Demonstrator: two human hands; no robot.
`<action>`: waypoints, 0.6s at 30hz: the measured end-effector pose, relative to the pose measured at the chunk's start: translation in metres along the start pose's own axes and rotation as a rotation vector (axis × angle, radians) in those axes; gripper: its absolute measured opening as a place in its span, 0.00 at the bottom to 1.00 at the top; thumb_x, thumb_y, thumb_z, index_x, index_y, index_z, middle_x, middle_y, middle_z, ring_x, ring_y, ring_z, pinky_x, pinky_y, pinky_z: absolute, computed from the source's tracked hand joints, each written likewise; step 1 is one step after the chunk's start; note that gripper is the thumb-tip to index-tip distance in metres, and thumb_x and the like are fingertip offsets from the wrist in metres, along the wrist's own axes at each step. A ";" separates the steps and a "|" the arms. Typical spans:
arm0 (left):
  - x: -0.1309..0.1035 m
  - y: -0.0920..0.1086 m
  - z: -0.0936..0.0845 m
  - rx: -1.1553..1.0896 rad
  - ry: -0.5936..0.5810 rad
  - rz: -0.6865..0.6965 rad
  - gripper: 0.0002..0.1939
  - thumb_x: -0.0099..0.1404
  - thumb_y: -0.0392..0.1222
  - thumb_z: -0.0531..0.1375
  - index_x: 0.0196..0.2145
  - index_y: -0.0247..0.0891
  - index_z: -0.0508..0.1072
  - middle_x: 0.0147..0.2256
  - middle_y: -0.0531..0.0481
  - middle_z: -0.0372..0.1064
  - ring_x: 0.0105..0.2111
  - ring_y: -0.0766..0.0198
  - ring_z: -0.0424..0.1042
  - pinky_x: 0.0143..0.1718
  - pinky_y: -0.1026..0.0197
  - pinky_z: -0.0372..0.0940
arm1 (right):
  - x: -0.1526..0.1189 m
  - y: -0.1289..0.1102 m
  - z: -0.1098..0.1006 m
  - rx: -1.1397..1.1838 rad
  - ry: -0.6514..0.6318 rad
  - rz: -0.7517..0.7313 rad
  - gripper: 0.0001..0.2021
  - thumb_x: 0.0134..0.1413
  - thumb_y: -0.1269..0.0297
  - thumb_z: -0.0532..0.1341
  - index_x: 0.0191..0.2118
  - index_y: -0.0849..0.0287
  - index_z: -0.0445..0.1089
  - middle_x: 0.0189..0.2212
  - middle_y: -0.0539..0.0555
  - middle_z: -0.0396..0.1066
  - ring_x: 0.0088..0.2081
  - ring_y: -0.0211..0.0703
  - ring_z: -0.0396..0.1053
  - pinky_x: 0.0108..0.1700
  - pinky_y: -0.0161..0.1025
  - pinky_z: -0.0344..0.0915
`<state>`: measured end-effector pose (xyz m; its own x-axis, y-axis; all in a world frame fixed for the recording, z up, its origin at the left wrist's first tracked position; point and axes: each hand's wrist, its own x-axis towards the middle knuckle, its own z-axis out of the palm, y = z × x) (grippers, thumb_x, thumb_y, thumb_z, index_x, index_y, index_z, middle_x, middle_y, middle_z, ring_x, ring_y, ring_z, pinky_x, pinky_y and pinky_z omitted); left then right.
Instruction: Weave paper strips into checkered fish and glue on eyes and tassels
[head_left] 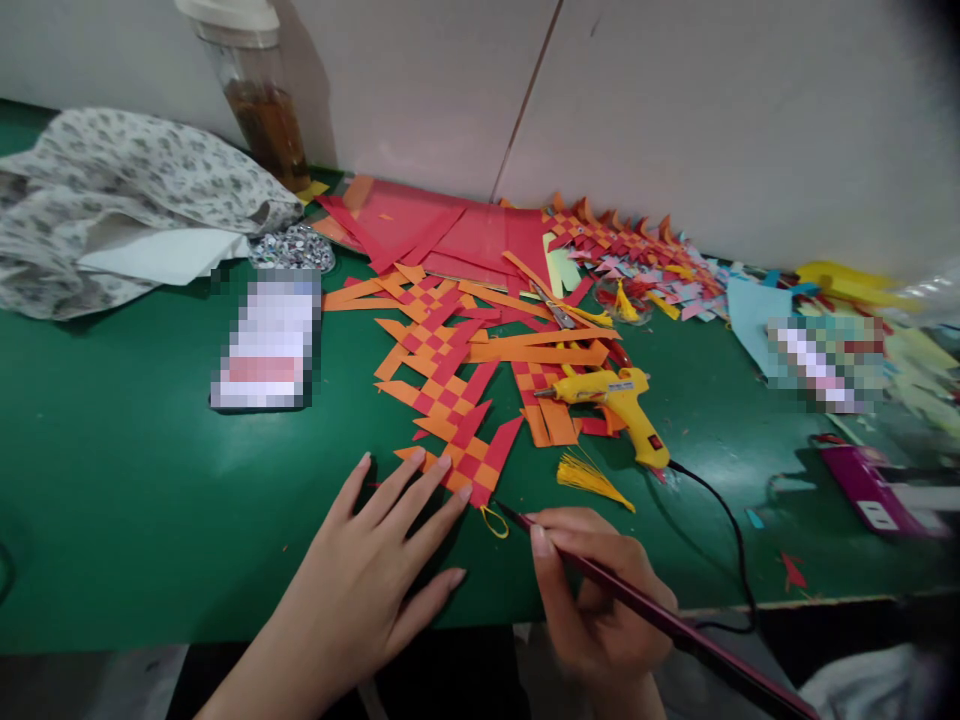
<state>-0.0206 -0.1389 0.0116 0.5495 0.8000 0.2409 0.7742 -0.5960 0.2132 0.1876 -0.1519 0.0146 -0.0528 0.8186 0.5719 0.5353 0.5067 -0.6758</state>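
Note:
A woven paper strip in red and orange checks (450, 400) lies on the green table, pointed paper ends sticking out along both sides. My left hand (382, 550) is spread flat, its fingertips resting on the strip's near end. From that end hangs a small yellow cord loop (495, 521). Pinched in my right hand (600, 590) is a slim brush with a dark-red handle (637, 605). Its dark pointed tip is close beside the loop and the paper's corner; whether it touches is too small to tell. A yellow tassel (592, 482) lies just beyond my right hand.
A yellow glue gun (619, 395) with a black cord lies right of the strip. Behind are red paper sheets (480, 240), scissors (555, 308) and woven pieces (615, 235). A phone (270, 340), cloth (135, 190) and drink bottle (259, 100) are left; a purple box-like object (862, 485) is right.

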 end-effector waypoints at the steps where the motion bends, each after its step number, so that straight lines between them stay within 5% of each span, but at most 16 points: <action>1: 0.000 0.000 0.000 0.001 0.001 -0.001 0.23 0.68 0.54 0.50 0.58 0.48 0.65 0.60 0.51 0.61 0.59 0.53 0.60 0.60 0.46 0.44 | 0.000 0.001 0.000 0.000 0.003 0.004 0.16 0.45 0.86 0.60 0.38 0.61 0.66 0.33 0.53 0.71 0.35 0.40 0.73 0.37 0.38 0.71; 9: 0.000 0.001 0.000 -0.002 -0.003 -0.004 0.24 0.68 0.54 0.50 0.58 0.47 0.64 0.60 0.50 0.61 0.59 0.53 0.60 0.60 0.46 0.44 | 0.002 0.000 0.003 -0.015 0.055 0.047 0.15 0.45 0.85 0.62 0.36 0.60 0.67 0.31 0.51 0.72 0.35 0.40 0.74 0.37 0.37 0.71; 18: 0.000 0.001 0.000 -0.009 -0.007 -0.007 0.24 0.68 0.54 0.50 0.59 0.47 0.63 0.60 0.50 0.60 0.58 0.53 0.60 0.60 0.46 0.43 | 0.002 0.002 0.001 0.011 -0.083 0.076 0.14 0.48 0.82 0.63 0.39 0.58 0.68 0.34 0.53 0.75 0.37 0.42 0.75 0.39 0.39 0.73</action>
<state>-0.0199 -0.1401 0.0120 0.5464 0.8044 0.2331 0.7750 -0.5912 0.2232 0.1873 -0.1491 0.0138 -0.0820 0.8740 0.4790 0.5309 0.4451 -0.7211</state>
